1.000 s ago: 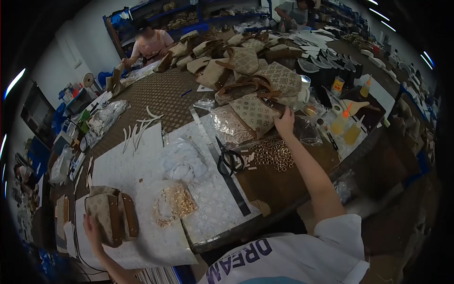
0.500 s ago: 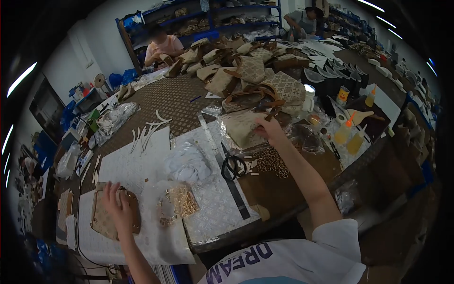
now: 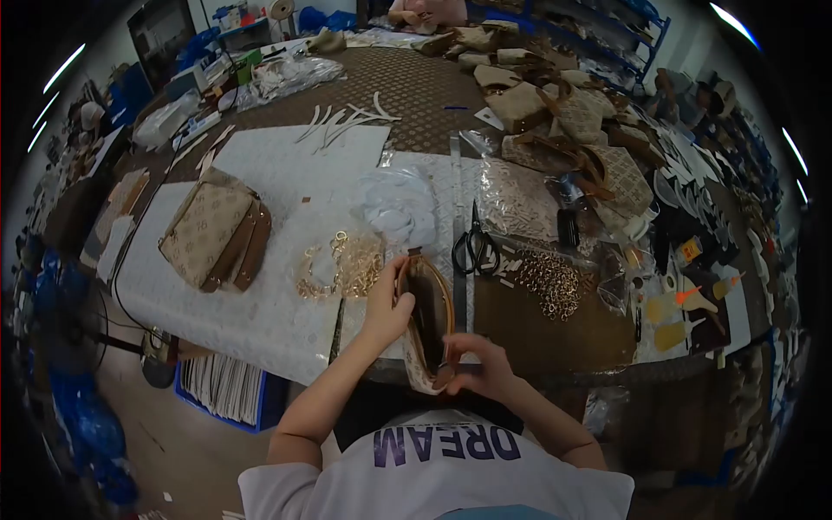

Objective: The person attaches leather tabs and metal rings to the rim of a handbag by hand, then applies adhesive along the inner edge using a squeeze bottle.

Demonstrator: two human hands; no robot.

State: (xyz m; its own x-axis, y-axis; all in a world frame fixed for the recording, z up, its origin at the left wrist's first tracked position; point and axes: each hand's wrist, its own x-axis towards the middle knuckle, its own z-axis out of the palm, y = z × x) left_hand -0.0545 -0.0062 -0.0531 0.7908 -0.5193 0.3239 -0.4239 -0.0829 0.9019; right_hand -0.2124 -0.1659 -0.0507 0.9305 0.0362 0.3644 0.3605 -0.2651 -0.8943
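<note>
A small handbag (image 3: 440, 290) in beige patterned material with brown edging is held near my body, its mouth facing up and showing the dark inside. My left hand (image 3: 387, 305) is closed around its far left edge. At the near right end, my right hand (image 3: 481, 364) pinches the rim. Left of the hands, another patterned bag (image 3: 208, 227) with brown leather panels lies on the white sheet. Close beyond my left hand are gold-coloured metal rings and fittings (image 3: 357, 267) on clear plastic.
Black scissors (image 3: 475, 247) lie beside a long metal ruler (image 3: 458, 191). Small rings (image 3: 555, 290) are heaped to the right, near yellow glue bottles (image 3: 672, 334). White crumpled plastic (image 3: 399, 204) sits mid-table. Many bags (image 3: 581, 113) are piled at the back right.
My right hand has come back from the bag pile toward my body, and a handbag is now in both hands. My left hand has left the bag on the left. The view has turned left.
</note>
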